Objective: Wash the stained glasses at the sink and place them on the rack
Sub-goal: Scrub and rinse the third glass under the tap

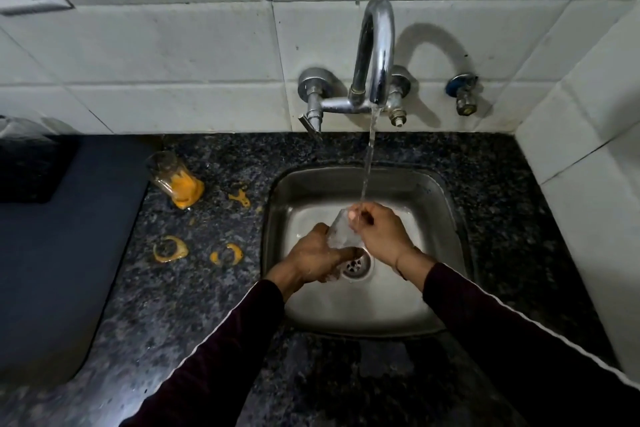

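Note:
Over the steel sink (429,288) I hold a clear glass (341,232) tilted under the running water from the tap (377,45). My left hand (313,253) grips the glass's lower part from the left. My right hand (379,230) has its fingers curled over the glass's rim, under the stream. A second glass (173,178), smeared with orange stain, stands upside down on the dark granite counter (194,305) left of the sink.
Orange ring stains (170,249) and splashes mark the counter between the stained glass and the sink. A dark mat (62,253) covers the counter's left side. The drain (355,265) lies under my hands. A small valve (463,94) sticks out of the tiled wall at right.

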